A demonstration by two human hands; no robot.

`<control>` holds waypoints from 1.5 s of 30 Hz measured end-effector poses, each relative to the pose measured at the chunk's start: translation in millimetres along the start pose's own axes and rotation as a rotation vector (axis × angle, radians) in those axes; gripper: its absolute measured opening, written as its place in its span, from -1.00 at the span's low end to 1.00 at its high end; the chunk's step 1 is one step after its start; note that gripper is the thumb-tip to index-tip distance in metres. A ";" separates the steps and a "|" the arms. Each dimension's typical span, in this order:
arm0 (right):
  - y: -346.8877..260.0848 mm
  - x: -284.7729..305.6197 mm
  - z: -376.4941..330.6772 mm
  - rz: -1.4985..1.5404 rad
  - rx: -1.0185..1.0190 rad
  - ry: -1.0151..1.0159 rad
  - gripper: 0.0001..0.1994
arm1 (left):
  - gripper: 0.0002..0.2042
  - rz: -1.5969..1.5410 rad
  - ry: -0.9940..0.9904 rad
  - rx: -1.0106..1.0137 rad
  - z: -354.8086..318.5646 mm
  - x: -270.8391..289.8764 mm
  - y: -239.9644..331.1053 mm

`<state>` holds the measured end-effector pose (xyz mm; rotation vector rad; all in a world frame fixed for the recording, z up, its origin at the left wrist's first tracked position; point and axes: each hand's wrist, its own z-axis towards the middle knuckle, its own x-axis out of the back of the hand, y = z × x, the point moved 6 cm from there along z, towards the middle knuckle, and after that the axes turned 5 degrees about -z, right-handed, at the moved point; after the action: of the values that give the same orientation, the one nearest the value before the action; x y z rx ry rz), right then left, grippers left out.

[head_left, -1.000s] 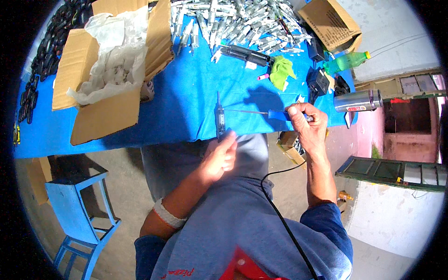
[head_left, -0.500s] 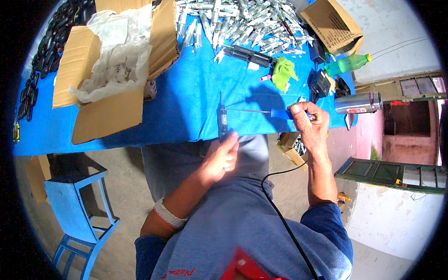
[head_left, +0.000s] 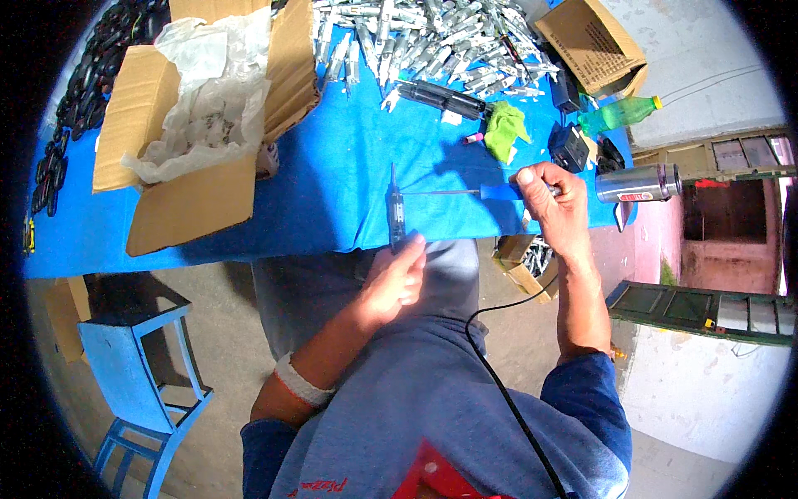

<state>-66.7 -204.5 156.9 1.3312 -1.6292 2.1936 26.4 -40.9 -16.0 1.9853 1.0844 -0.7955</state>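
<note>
The left hand (head_left: 397, 279) grips the lower end of a slim dark metal part (head_left: 396, 214), held upright over the near edge of the blue table (head_left: 332, 183); its fingers hide the part's base. The right hand (head_left: 555, 204) is closed on a blue-handled screwdriver (head_left: 474, 192), its thin shaft meeting the part's side. Behind lie a green rag (head_left: 504, 129), a steel flask (head_left: 638, 184) and an open cardboard box (head_left: 199, 133); the far-edge pile of silvery pieces (head_left: 440, 41) is too blurred to identify.

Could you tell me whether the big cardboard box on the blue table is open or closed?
Open. The cardboard box has its flaps folded outward, and crumpled clear plastic liner spills from its top.
</note>
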 end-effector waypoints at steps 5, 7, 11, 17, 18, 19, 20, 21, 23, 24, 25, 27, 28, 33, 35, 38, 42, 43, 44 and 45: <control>-14.5 0.0 10.2 0.024 -0.023 -0.057 -0.57 | -0.63 0.003 0.051 -0.023 1.2 -0.8 -1.2; -19.5 -0.5 15.1 0.022 0.024 -0.041 -0.54 | -0.62 0.016 0.072 -0.040 3.6 2.3 -3.8; -25.4 -0.1 26.3 -0.008 0.022 -0.091 -0.61 | -0.62 0.022 0.088 -0.056 2.3 1.2 -2.3; -21.3 -0.7 45.9 -0.003 0.073 -0.173 -0.76 | -0.62 0.004 0.112 -0.054 4.7 0.0 -4.9; -23.2 -1.1 47.0 -0.018 0.150 -0.162 -0.76 | -0.62 0.012 0.111 -0.060 4.5 -0.5 -4.3; -24.6 -2.1 47.2 -0.034 0.227 -0.151 -0.77 | -0.62 0.020 0.111 -0.065 4.2 -1.2 -3.5; -27.8 -3.7 46.5 -0.048 0.305 -0.143 -0.77 | -0.62 0.026 0.112 -0.071 4.0 -1.0 -3.1; -30.1 -5.5 46.2 -0.055 0.312 -0.146 -0.76 | -0.62 0.022 0.117 -0.069 4.4 -0.6 -3.5; -40.1 -7.4 44.8 -0.068 0.327 -0.153 -0.74 | -0.63 0.013 0.127 -0.064 5.0 -0.1 -4.0; -38.2 -6.3 45.2 -0.073 0.229 -0.158 -0.71 | -0.63 0.012 0.123 -0.067 4.9 -0.1 -4.0; -36.5 -5.0 44.9 -0.077 0.130 -0.163 -0.68 | -0.63 0.010 0.119 -0.070 5.0 0.0 -4.2; -33.7 0.7 44.0 -0.144 -0.008 -0.211 -0.58 | -0.63 0.007 0.117 -0.078 5.4 0.7 -4.3; -33.2 1.9 44.7 -0.205 -0.012 -0.239 -0.58 | -0.63 0.006 0.119 -0.082 6.1 1.5 -5.0; -34.8 -0.6 51.1 -0.249 0.113 -0.298 -0.63 | -0.64 0.011 0.135 -0.069 4.5 0.3 -4.5; -42.8 -5.1 52.7 -0.173 0.187 -0.305 -0.70 | -0.64 0.009 0.143 -0.057 3.6 -1.3 -3.7; -50.7 -10.1 56.6 -0.075 0.273 -0.342 -0.81 | -0.64 0.024 0.136 -0.056 4.5 -1.0 -4.0; -62.9 -17.5 55.6 -0.075 0.200 -0.384 -0.86 | -0.64 0.029 0.130 -0.044 4.3 -0.9 -3.1; -56.1 -17.8 60.8 -0.072 0.375 -0.300 -0.77 | -0.64 0.031 0.120 -0.043 3.9 -1.7 -2.3; -54.8 -18.6 61.2 -0.050 0.259 -0.334 -0.74 | -0.64 0.028 0.114 -0.044 3.1 -0.8 -1.6; -57.3 -18.0 59.2 -0.029 0.144 -0.366 -0.69 | -0.64 0.028 0.118 -0.047 2.5 0.2 -1.3</control>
<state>9.5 -221.5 188.9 1.8778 -1.5654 2.1837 24.9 -42.4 -17.9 2.0238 1.1301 -0.6391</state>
